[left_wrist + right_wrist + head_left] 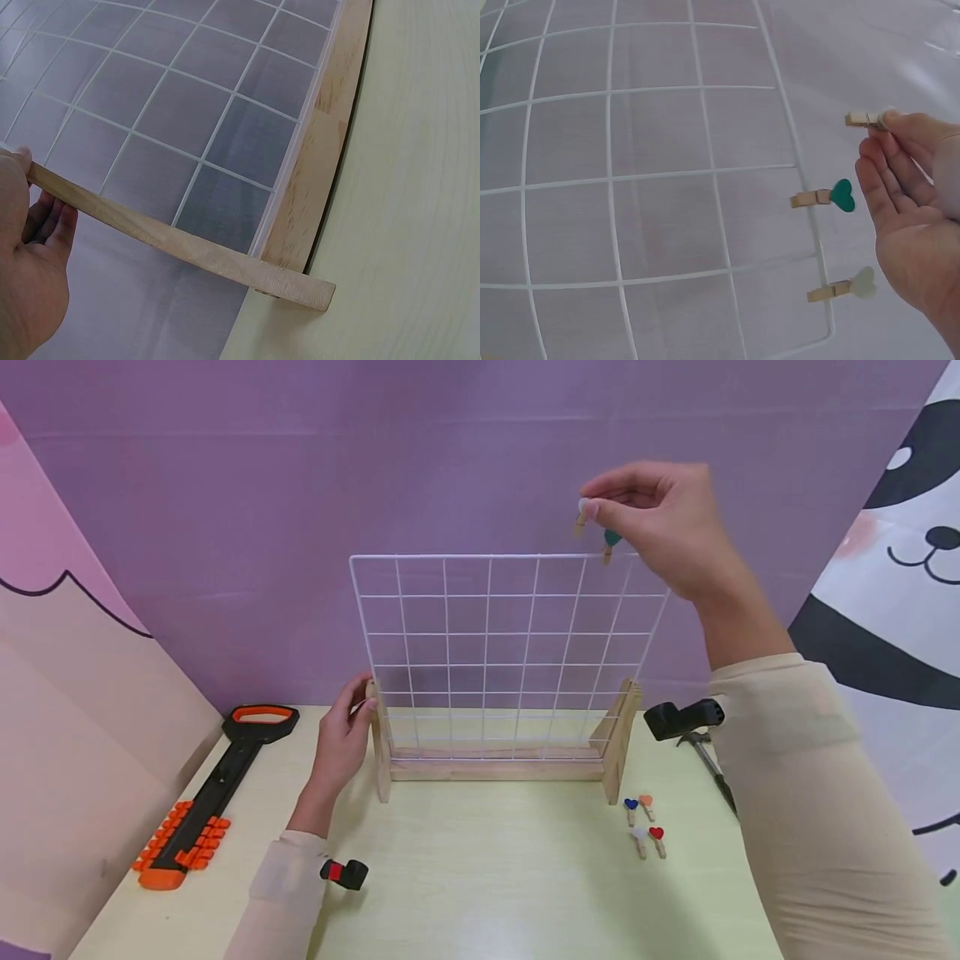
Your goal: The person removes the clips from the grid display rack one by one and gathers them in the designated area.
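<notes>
My right hand (pixel 671 522) pinches a small wooden clothespin (pixel 864 119) by its pale heart end, above the top edge of the white wire grid (pixel 491 596) and apart from it. Clipped on that edge are a clothespin with a green heart (pixel 843 196) and, in the right wrist view, another with a whitish heart (pixel 863 283). The grid stands upright in a wooden stand (pixel 495 770). My left hand (pixel 343 747) grips the upper part of the stand's left post (pixel 172 238), thumb on one side and fingers on the other.
Several heart clothespins, including a red one (pixel 657 842) and a blue one (pixel 631 811), lie on the table (pixel 480 868) at the right. A hammer (pixel 708 768) lies partly behind the right sleeve. A black and orange tool (pixel 217 785) lies at the left. A purple backdrop (pixel 300 510) rises behind.
</notes>
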Available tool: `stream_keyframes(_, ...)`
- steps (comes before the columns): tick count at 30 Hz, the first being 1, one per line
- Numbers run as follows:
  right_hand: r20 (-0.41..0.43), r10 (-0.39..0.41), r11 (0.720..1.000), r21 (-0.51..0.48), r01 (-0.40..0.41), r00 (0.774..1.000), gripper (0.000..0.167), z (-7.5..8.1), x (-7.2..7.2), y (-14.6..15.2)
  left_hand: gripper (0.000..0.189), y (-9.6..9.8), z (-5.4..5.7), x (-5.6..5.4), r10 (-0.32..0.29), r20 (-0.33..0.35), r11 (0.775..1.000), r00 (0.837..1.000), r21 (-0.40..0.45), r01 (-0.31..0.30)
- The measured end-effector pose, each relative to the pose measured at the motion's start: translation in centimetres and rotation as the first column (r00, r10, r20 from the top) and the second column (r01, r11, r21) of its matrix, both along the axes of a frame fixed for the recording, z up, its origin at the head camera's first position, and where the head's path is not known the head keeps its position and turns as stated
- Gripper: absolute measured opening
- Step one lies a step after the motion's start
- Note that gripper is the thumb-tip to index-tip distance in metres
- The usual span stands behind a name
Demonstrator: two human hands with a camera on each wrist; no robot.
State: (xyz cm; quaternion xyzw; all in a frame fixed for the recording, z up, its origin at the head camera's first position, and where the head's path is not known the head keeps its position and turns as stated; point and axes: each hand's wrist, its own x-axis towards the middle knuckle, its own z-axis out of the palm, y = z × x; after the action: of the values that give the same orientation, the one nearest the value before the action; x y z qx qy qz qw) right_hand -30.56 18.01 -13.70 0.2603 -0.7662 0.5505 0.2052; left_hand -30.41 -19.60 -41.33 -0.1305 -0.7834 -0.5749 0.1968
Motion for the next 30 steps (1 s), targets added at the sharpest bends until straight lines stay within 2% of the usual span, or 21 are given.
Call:
stream_keyframes(9,0.001,0.079,0.995,-0.06,-0.079,0.997,0.015,-0.7,1.0,0.7,0.047,-0.2,0.0,0.0,0.015,0.005,1.0,1.0,-0.005,-0.015)
stream_keyframes(18,-0.021,0.076,0.994,-0.081,-0.078,0.997,0.018,-2.3,1.7,2.1,0.048,0.0,0.1,-0.1,0.011,-0.001,1.0,1.0,0.01,-0.011)
stream_keyframes(26,-0.032,-0.04,0.996,0.073,0.043,0.999,0.023,-4.6,2.3,4.1,0.047,0.1,0.1,-0.3,0.017,-0.009,1.0,1.0,0.015,-0.017)
stream_keyframes(30,-0.023,-0.081,0.991,0.101,0.083,0.996,0.024,-6.0,2.6,4.8,0.047,0.1,0.1,-0.1,0.015,0.005,1.0,1.0,0.003,-0.015)
